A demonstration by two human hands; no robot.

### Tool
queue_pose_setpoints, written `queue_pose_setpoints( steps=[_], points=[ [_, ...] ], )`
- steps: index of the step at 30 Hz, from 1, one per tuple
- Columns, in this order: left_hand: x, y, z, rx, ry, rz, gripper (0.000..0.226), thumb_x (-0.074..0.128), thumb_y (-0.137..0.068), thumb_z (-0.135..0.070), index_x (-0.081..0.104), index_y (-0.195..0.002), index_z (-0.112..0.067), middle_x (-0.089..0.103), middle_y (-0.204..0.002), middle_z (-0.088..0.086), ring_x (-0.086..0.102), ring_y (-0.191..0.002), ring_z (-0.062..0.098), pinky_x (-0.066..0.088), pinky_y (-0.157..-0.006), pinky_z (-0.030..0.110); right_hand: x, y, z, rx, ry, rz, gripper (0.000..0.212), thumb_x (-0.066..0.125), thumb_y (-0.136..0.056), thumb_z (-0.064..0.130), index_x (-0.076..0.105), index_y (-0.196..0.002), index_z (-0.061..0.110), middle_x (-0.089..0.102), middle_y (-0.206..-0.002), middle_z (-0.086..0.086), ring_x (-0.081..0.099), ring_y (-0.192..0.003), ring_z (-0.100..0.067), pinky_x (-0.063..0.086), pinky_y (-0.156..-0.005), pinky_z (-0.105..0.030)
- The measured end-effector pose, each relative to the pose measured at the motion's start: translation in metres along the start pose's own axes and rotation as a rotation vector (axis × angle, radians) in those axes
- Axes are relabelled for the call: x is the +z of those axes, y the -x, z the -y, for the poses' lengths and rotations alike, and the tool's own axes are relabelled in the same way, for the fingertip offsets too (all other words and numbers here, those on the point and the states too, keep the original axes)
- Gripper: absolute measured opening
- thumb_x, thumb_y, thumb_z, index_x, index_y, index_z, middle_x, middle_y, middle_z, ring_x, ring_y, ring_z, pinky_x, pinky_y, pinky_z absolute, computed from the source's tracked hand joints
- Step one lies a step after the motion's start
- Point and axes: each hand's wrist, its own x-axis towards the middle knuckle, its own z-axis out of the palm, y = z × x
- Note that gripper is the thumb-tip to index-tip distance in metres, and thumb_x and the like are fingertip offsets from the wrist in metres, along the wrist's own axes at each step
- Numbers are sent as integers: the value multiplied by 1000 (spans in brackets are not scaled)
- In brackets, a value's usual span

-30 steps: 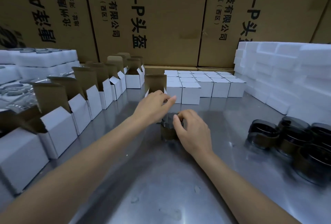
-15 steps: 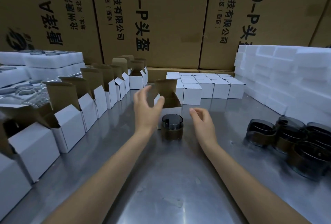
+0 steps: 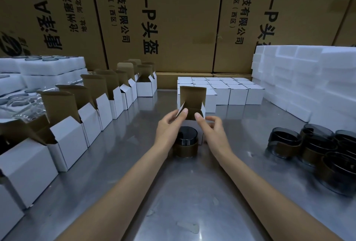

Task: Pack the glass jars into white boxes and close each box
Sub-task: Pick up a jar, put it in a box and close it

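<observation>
Brown shipping cartons (image 3: 173, 21) printed with black characters fill the whole background across the top of the frame. Below them runs a grey metal bench (image 3: 183, 198), scuffed and reflective.

Head view, only view:
- Centre of frame: one open white box (image 3: 192, 111), brown inside, lid flap standing upright at its far side, side flaps raised.
- Left hand (image 3: 167, 127) at the box's left: thumb and fingers pinch the left side flap.
- Right hand (image 3: 213, 131) at the box's right: index fingertip on the front rim of the opening, thumb out on the right side, fingers curled round that corner. Grip on both sides is a light pinch on cardboard.
- Glass jar (image 3: 185, 142) stands upright on the bench just in front of the box, below and between the two hands, partly covered by the left hand. Dark smoky glass, brown band round its lower half. It is outside the box.
- Right edge of frame: cluster of more dark jars (image 3: 312, 148) on the bench, several with the same brown band, close together.
- Left side: diagonal row of open boxes (image 3: 92, 109) running from lower left toward centre back, brown lids up.
- Centre back: block of closed white boxes (image 3: 227, 88), packed side by side.
- Upper right: stacked white foam blocks (image 3: 308, 78).
- Upper left: white foam trays (image 3: 48, 67) with round recesses; clear wrap below them, contents blurred.
</observation>
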Motion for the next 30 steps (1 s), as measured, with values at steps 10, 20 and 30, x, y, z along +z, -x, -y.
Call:
queue_pose_setpoints(
  steps=[10,20,30],
  points=[
    [-7,2,-5,-79,151,-238,26,58,-90,-30,67,-68,-19,66,-75,-4,61,-69,9,47,-48,16,1,-8,0,102,-82,-54,21,36,-95,42,50,-96,26,56,-107,-7,54,-100,-27,42,-95,-42],
    [-18,-5,-2,24,190,88,35,43,-86,-8,69,-83,-33,65,-98,-8,58,-89,16,47,-76,30,-8,-11,2,26,-386,11,42,44,-87,7,44,-98,48,58,-92,-8,56,-86,-21,46,-75,-33],
    [-18,-10,-9,-73,214,188,53,39,-63,-21,73,-103,-30,60,-126,11,55,-106,29,45,-87,36,-18,-15,11,-12,-275,111,43,41,-85,6,67,-108,31,62,-88,4,58,-83,-8,48,-65,-21]
  ],
)
